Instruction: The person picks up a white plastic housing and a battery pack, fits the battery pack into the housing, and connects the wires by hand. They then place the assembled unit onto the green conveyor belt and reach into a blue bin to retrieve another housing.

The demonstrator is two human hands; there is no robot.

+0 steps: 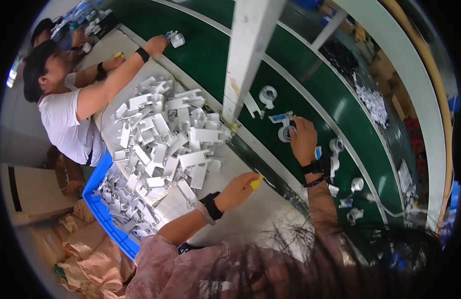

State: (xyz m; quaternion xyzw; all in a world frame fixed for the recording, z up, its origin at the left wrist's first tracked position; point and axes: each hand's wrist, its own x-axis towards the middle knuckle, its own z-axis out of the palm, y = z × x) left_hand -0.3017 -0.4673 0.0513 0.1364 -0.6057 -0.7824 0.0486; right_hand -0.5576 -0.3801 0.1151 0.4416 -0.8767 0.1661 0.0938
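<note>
Over the bench edge, my left hand (236, 192) is closed around a small yellow tool (257, 183); its kind is hard to make out. My right hand (303, 142) reaches over the green conveyor belt (310, 79), fingers bent over a round white part (286, 132). A blue piece (278, 118) lies against that part. Farther along the belt sits another round white part (268, 94), and several more lie near my right wrist. Left of my left hand, many white plastic brackets (178, 144) are heaped on the bench.
A blue bin (103, 219) full of small white parts stands at the bench's left side. A white post (245, 60) rises between bench and belt. At the far left a co-worker (71, 99) reaches toward a round part (177, 40). Brown sacks (95, 244) lie below the bin.
</note>
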